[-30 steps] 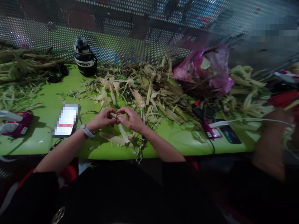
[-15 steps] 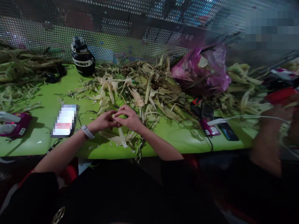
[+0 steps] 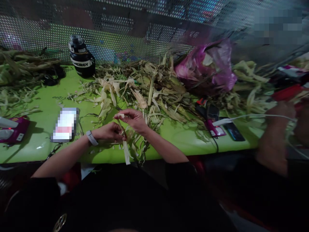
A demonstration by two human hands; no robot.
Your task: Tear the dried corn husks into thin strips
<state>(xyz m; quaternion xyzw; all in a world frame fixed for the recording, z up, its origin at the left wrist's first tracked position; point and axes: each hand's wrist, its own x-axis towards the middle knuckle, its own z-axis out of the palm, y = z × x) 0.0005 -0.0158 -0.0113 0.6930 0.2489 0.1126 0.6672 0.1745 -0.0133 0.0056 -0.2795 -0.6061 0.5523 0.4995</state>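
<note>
The left grip pinches a corn husk strip between its fingers; the pale, broad end hangs below the grip toward the near edge of the green table, while a thin part rises above the fingers toward the right grip. Whether that upper end meets the other hand cannot be told. The right grip, slightly higher and farther from the body, is closed at the fingertips on a pale scrap, too small to make out clearly. A white wristband circles the wrist behind the left grip.

Left of the left grip lies a phone with a lit, blurred screen, and well apart beyond it a purple power block with white plugs. Past both grips, toward the perforated metal screen, spreads a heap of dry corn husks; a black bottle stands upright beyond the left grip. Well right of the right grip are a pink plastic bag, a second purple block with a white cable, a dark phone and a co-worker's blurred forearm.
</note>
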